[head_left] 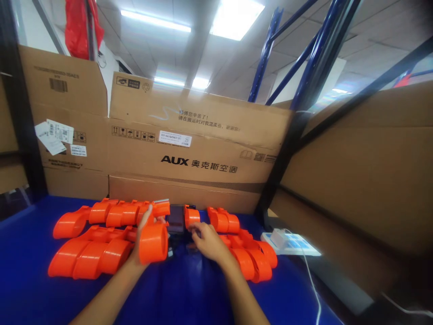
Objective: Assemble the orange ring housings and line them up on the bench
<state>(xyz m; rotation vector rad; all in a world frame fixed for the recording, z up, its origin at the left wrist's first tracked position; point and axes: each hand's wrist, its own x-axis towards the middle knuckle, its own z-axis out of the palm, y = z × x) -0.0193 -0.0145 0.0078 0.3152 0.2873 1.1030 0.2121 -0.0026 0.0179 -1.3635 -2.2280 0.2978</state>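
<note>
Two hands (208, 242), left (144, 219) holding orange piece (152, 246), tabletop (189, 289) between

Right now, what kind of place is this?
It looks like a workshop or storeroom, though I can't be sure: there's a blue metal frame, big printed cardboard along the work surface, and lots of similar orange pieces.

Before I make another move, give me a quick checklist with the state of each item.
1. Left hand holding an orange piece: ok.
2. Right hand touching the orange piece beside the dark box: cannot tell; fingertips overlap it in view.
3. Left-side orange pieces resting on the blue surface: ok.
4. Right forearm clear of the right-side orange pieces: cannot tell.
5. White adapter fully seated: cannot tell.
</note>
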